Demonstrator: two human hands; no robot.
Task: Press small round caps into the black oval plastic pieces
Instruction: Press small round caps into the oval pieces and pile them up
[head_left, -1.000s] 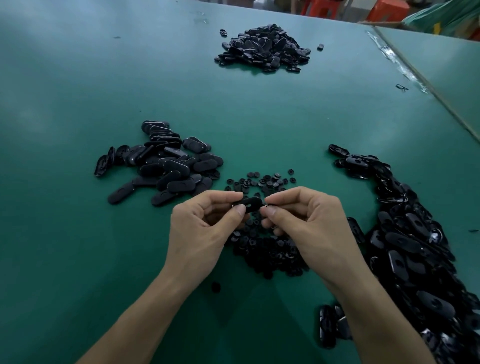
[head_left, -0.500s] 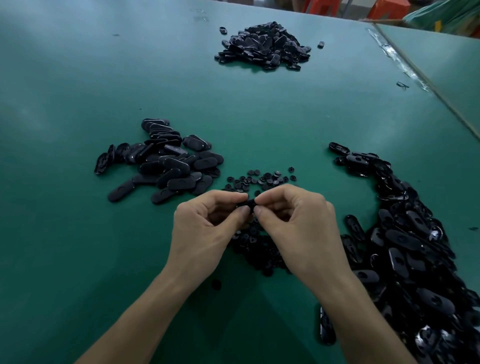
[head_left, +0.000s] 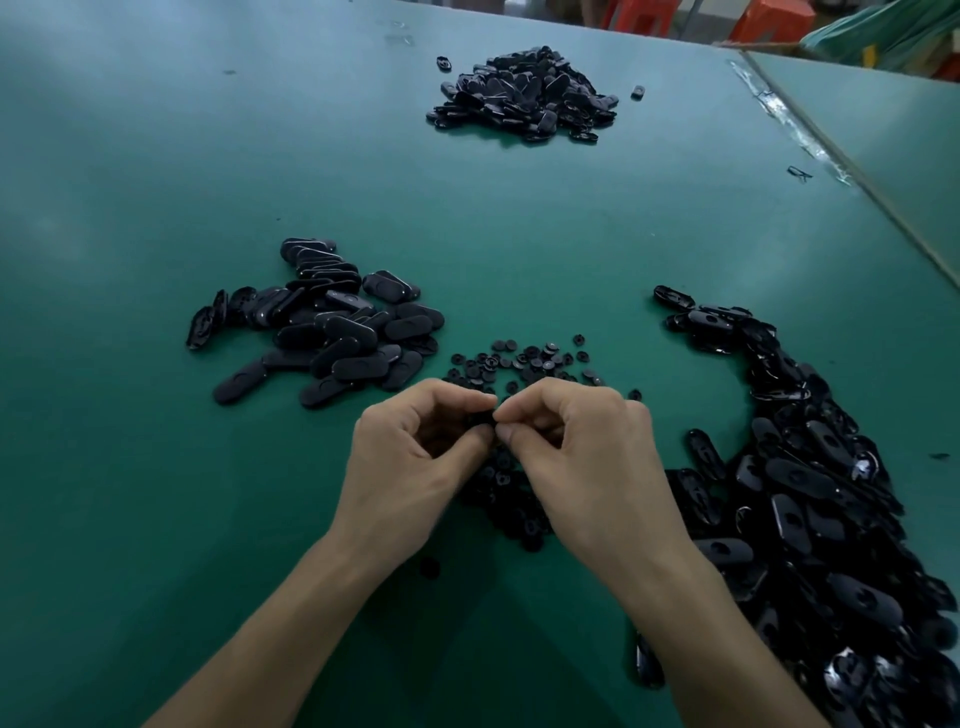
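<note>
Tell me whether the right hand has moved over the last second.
Yes. The right hand has shifted left, away from the pile of ovals on the right, closing on the left hand; the oval piece they pinch is now nearly hidden.

Over the green table (head_left: 156, 467) were 2 bare hands: L hand (head_left: 410, 467) & R hand (head_left: 587, 467), both slim, w/ knuckle ridges showing on the backs. Each joined a bare forearm, L forearm (head_left: 291, 623) & R forearm (head_left: 717, 634), smooth, narrow at the wrist, widening twd the table's near edge. Both were uncovered as far as the view went.
</note>
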